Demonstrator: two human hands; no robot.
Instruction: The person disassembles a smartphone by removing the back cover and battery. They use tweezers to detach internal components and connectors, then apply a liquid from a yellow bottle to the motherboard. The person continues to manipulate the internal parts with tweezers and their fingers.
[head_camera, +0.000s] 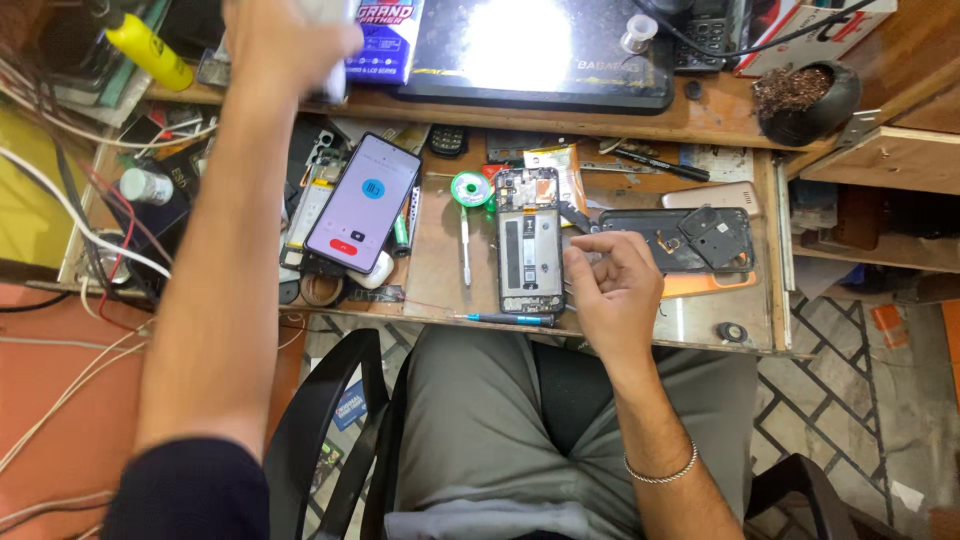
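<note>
An opened smartphone (528, 240), back cover removed, is being steadied on the bench (440, 250) by the right hand (612, 285), fingers loosely curled beside it. Light, rigid and fragile, it is probably best gripped by its frame edges. The left hand (290, 40) is blurred; its grip cannot be told.

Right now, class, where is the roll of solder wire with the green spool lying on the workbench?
In the head view, the solder roll lies mid-bench, between the lit phone on its left and the opened phone on its right, just above a thin screwdriver.
</note>
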